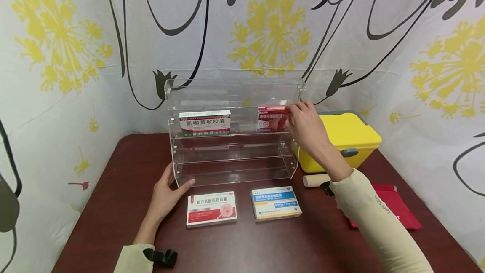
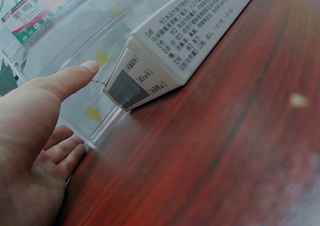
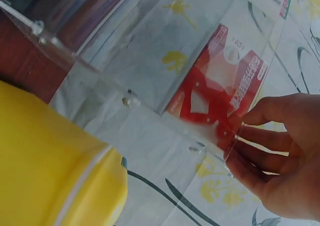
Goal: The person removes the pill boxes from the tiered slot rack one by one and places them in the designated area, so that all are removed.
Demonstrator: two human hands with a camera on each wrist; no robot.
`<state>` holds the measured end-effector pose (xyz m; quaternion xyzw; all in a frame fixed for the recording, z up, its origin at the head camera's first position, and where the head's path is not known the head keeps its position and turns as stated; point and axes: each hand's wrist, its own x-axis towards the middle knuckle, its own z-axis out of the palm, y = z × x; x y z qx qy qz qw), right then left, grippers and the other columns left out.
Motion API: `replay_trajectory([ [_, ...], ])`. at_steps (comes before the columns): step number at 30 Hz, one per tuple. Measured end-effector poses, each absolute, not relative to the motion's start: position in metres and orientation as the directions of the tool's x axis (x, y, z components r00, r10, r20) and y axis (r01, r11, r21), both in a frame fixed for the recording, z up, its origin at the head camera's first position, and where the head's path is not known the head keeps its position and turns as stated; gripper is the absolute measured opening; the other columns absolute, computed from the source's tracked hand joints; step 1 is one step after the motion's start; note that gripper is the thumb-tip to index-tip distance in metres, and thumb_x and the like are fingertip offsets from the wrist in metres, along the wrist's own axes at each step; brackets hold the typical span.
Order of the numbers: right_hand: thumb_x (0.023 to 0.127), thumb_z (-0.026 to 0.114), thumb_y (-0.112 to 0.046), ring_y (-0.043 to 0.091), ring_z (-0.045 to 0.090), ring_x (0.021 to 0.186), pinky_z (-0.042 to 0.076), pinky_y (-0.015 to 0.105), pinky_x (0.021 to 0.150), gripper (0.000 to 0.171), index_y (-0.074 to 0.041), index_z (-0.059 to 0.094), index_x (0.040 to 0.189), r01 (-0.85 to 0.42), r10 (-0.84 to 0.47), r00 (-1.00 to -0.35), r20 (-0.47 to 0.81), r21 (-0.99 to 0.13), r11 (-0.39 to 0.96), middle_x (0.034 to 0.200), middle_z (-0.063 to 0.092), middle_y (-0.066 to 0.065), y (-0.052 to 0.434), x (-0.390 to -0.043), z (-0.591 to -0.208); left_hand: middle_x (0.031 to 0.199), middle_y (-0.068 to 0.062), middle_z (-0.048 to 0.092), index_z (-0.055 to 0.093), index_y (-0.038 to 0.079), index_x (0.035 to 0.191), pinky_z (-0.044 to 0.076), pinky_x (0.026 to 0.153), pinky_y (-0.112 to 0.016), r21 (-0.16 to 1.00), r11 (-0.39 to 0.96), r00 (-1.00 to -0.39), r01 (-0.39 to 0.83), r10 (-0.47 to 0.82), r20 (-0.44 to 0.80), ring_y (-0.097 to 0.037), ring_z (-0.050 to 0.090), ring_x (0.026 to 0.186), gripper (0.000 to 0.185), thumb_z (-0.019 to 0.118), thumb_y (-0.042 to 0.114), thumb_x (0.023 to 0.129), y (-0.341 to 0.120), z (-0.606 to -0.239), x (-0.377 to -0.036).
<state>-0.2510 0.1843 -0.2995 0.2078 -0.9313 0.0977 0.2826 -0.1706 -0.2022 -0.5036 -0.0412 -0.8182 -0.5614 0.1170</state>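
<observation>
A clear acrylic rack (image 1: pixel 235 151) stands on the table with several tiers. My right hand (image 1: pixel 306 125) pinches the right end of a red medicine box (image 1: pixel 270 120) on an upper tier; in the right wrist view, fingers (image 3: pixel 250 171) meet the box by the rack's side panel. A white and green medicine box (image 1: pixel 205 124) stands at the left of that tier. My left hand (image 1: pixel 166 195) rests against the rack's lower left corner, its thumb straight in front and the other fingers outside the side panel. Before the rack lie a white and red box (image 1: pixel 211 209) and a white and blue box (image 1: pixel 275 203).
A yellow bin (image 1: pixel 341 138) with a grey latch stands close to the rack's right side. Near it lie a pale cylinder (image 1: pixel 315 180) and a red pouch (image 1: pixel 394 207), partly behind the right sleeve. Patterned cloth (image 1: pixel 125 37) hangs behind the table (image 1: pixel 125 180).
</observation>
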Motion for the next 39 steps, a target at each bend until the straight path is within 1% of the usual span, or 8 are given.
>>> replay_trajectory([
  [3,0.086,0.07,-0.002,0.036,0.051,0.102,0.045,0.046,0.092,0.028,0.005,0.066,0.113,-0.477,-0.358,-0.749,0.558,-0.078,0.875,0.108,0.064,0.02,0.188,-0.253,-0.298,0.146,-0.001,0.046,0.03,0.038,0.152,0.035,0.107,-0.048,0.908,0.369,-0.97,0.197,-0.063,0.236,-0.02,0.042,0.134,0.086,0.08,0.04,0.082,-0.202,-0.503,-0.171],
  [6,0.09,0.067,-0.001,0.035,0.055,0.099,0.048,0.048,0.088,0.026,0.004,0.065,0.115,-0.526,-0.412,-0.748,0.52,-0.086,0.846,0.108,0.061,0.019,0.192,-0.254,-0.293,0.147,-0.002,0.045,0.029,0.037,0.153,0.035,0.107,-0.049,0.907,0.373,-0.97,0.196,-0.06,0.234,-0.021,0.041,0.135,0.087,0.08,0.04,0.082,-0.202,-0.503,-0.171],
  [10,0.093,0.064,-0.001,0.034,0.059,0.093,0.051,0.048,0.079,0.023,0.003,0.066,0.115,-0.567,-0.484,-0.773,0.41,-0.106,0.817,0.106,0.059,0.018,0.195,-0.256,-0.278,0.147,-0.002,0.045,0.03,0.037,0.153,0.035,0.106,-0.049,0.909,0.37,-0.97,0.195,-0.062,0.233,-0.022,0.041,0.135,0.086,0.08,0.04,0.082,-0.202,-0.502,-0.17],
  [16,0.09,0.067,0.002,0.03,0.057,0.091,0.051,0.044,0.076,0.023,0.002,0.069,0.113,-0.606,-0.559,-0.785,0.266,-0.141,0.783,0.103,0.059,0.017,0.201,-0.266,-0.258,0.146,-0.002,0.046,0.031,0.036,0.152,0.035,0.106,-0.049,0.912,0.366,-0.972,0.186,-0.07,0.226,-0.022,0.041,0.135,0.086,0.08,0.041,0.082,-0.203,-0.501,-0.169],
  [22,0.09,0.067,0.003,0.027,0.063,0.09,0.053,0.043,0.078,0.023,0.0,0.07,0.113,-0.601,-0.557,-0.791,0.252,-0.156,0.784,0.099,0.068,0.012,0.203,-0.27,-0.256,0.147,-0.004,0.045,0.03,0.035,0.153,0.035,0.106,-0.05,0.91,0.372,-0.973,0.182,-0.066,0.222,-0.023,0.041,0.135,0.088,0.08,0.042,0.082,-0.202,-0.501,-0.169],
  [28,0.092,0.067,-0.001,0.024,0.068,0.095,0.055,0.042,0.079,0.022,-0.003,0.072,0.113,-0.546,-0.507,-0.837,0.204,-0.255,0.798,0.101,0.071,0.009,0.207,-0.276,-0.254,0.146,-0.003,0.046,0.031,0.036,0.152,0.035,0.106,-0.048,0.913,0.367,-0.972,0.18,-0.076,0.222,-0.021,0.043,0.134,0.087,0.08,0.042,0.081,-0.201,-0.501,-0.167],
  [33,0.088,0.073,-0.002,0.02,0.068,0.093,0.055,0.04,0.079,0.023,-0.006,0.074,0.111,-0.545,-0.498,-0.838,0.221,-0.321,0.774,0.101,0.072,0.006,0.216,-0.28,-0.254,0.146,-0.003,0.046,0.03,0.036,0.152,0.035,0.106,-0.05,0.909,0.374,-0.972,0.181,-0.071,0.223,-0.022,0.042,0.134,0.087,0.08,0.042,0.081,-0.201,-0.501,-0.167],
  [39,0.089,0.073,-0.005,0.016,0.069,0.092,0.055,0.039,0.08,0.022,-0.009,0.074,0.11,-0.535,-0.475,-0.845,0.246,-0.398,0.745,0.102,0.072,0.004,0.22,-0.283,-0.255,0.146,-0.003,0.046,0.03,0.035,0.152,0.035,0.106,-0.05,0.91,0.373,-0.972,0.183,-0.071,0.224,-0.022,0.043,0.134,0.087,0.08,0.042,0.081,-0.201,-0.5,-0.167],
])
